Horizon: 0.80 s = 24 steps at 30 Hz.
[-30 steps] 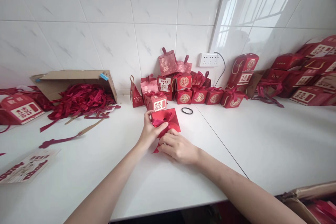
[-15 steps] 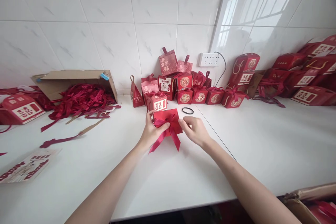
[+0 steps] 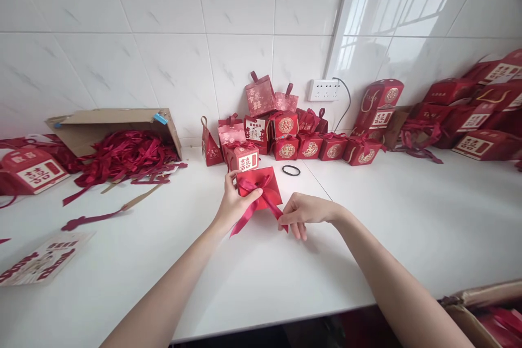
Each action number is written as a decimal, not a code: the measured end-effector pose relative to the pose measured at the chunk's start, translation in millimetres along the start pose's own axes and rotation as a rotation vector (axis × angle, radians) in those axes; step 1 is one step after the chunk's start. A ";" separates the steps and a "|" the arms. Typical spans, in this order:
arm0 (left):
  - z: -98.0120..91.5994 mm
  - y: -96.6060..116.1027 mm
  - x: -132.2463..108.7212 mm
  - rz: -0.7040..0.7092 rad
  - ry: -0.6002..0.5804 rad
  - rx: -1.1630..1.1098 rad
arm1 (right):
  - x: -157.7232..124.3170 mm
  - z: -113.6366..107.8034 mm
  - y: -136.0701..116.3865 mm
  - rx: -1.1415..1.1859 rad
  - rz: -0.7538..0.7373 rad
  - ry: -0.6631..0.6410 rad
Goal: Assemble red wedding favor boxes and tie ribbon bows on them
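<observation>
A small red gift box (image 3: 274, 180) with its top tilted toward me is held over the white table. A dark-red satin ribbon (image 3: 243, 218) is tied in a bow on that top, with two tails hanging toward me. Wrapped round the box's left side, my left hand (image 3: 240, 198) has its thumb pressed on the bow. My right hand (image 3: 304, 213) pinches the end of the right ribbon tail between thumb and finger, its other fingers hanging down. The underside of the box is hidden.
Behind stand several finished red boxes (image 3: 309, 148) and a black hair tie (image 3: 291, 171). At left, a cardboard box (image 3: 118, 115) spills red ribbons; a printed card (image 3: 47, 258) lies nearer. More red boxes (image 3: 473, 144) are piled at right. A power socket (image 3: 324, 90) is on the wall.
My right hand has moved from the box's right edge down toward me and taken hold of the right ribbon tail, pulling it out to the right. My left hand keeps its grip.
</observation>
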State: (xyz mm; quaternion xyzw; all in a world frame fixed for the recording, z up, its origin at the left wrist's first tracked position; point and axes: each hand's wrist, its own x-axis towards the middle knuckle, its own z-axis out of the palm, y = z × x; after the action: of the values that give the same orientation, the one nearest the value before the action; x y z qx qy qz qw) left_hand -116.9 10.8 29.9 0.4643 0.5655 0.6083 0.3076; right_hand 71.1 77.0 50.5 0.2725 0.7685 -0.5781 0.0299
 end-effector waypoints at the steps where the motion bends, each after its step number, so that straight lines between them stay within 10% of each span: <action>1: -0.4 -0.4 0.2 -0.002 -0.004 -0.005 | -2.6 -4.4 0.8 -0.025 0.032 -0.013; 5: -1.2 -2.8 1.1 0.010 -0.002 0.007 | -11.5 -17.4 0.7 -0.145 0.112 0.053; 12: 5.3 0.5 -4.3 0.019 -0.087 -0.021 | 6.8 9.0 -15.0 -0.278 -0.186 1.009; 24: 8.9 -2.6 -7.4 0.090 -0.083 0.079 | 17.9 20.1 -8.1 -0.288 -0.331 1.080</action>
State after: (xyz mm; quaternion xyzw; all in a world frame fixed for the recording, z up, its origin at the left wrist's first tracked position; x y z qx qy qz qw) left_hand -106.4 8.1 25.1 0.5260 0.5543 0.5788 0.2845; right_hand 46.8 64.2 44.5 0.3982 0.7780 -0.2440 -0.4203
